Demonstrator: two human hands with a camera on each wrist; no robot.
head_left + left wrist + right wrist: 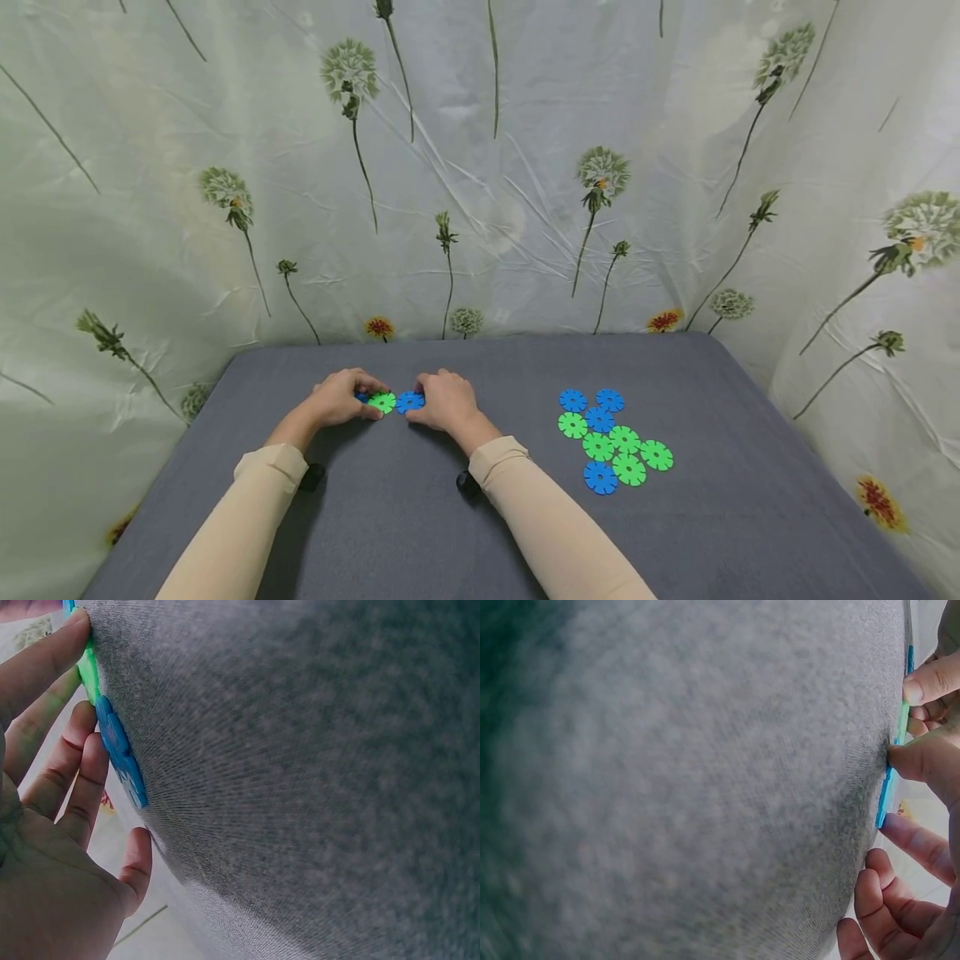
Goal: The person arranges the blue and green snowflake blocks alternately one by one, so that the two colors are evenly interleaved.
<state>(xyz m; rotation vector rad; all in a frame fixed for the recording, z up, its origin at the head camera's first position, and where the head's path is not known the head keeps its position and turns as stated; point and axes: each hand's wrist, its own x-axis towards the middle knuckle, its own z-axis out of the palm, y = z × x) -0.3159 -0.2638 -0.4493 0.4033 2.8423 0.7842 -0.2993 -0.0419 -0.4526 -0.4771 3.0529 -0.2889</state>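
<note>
My left hand (339, 402) pinches a green notched plastic disc (382, 402) between thumb and fingers, at the left-centre of the table. A blue notched disc (121, 754) lies beside the green one, mostly covered by that hand in the head view. From the other side, my right hand (448, 403) holds a second blue notched disc (410, 402) by its edges, with the thumb at the near rim and a finger at the far rim. In the right wrist view the discs form a line low on the cloth, the green disc (902, 720) between the two blue ones.
Several loose blue discs (572, 400) and green discs (657, 455) lie in a flat cluster to the right of the right forearm. Grey cloth covers the table (390, 533). A flower-printed curtain (517, 208) hangs behind its far edge and at both sides.
</note>
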